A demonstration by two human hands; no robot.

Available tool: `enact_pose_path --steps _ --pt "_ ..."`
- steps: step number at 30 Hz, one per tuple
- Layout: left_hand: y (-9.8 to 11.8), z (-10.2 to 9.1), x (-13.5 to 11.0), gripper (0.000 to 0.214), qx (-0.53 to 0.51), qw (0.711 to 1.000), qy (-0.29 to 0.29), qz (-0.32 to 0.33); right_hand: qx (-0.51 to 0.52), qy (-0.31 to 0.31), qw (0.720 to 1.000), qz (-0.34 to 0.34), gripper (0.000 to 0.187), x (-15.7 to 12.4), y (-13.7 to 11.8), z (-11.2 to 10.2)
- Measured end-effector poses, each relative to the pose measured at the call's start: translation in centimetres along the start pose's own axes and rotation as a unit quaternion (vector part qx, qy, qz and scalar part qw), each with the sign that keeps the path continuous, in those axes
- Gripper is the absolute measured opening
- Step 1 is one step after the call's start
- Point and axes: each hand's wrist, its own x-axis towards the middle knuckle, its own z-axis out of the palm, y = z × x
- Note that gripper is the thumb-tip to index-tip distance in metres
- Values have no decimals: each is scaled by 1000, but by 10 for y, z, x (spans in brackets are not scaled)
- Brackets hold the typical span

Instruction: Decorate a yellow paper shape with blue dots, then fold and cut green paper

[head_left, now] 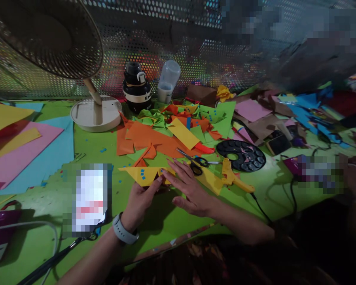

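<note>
A yellow folded paper piece (142, 174) with small blue squares on it lies on the green table (86, 150). My left hand (141, 202), a grey watch on its wrist, pinches the near edge of this paper between thumb and fingers. My right hand (186, 186) lies flat with fingers stretched out, pressing on the paper's right end. Black-handled scissors (195, 162) lie just beyond my right hand, and a yellow glue gun (233, 178) rests to its right.
A heap of orange, green and yellow paper scraps (172, 130) fills the middle. A fan (59, 43) on a white base stands back left, next to a black bottle (136, 87) and a clear jar (167, 81). A black round palette (241, 154), cables and large coloured sheets (23, 146) surround.
</note>
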Motion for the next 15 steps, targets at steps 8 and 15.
enact_pose_path --steps 8,15 --pt "0 -1 0 33 7 1000 -4 8 53 72 996 1 66 -2 -1 -5" --pt "4 0 -2 27 12 1000 -15 13 40 86 996 4 59 -2 -2 -8"
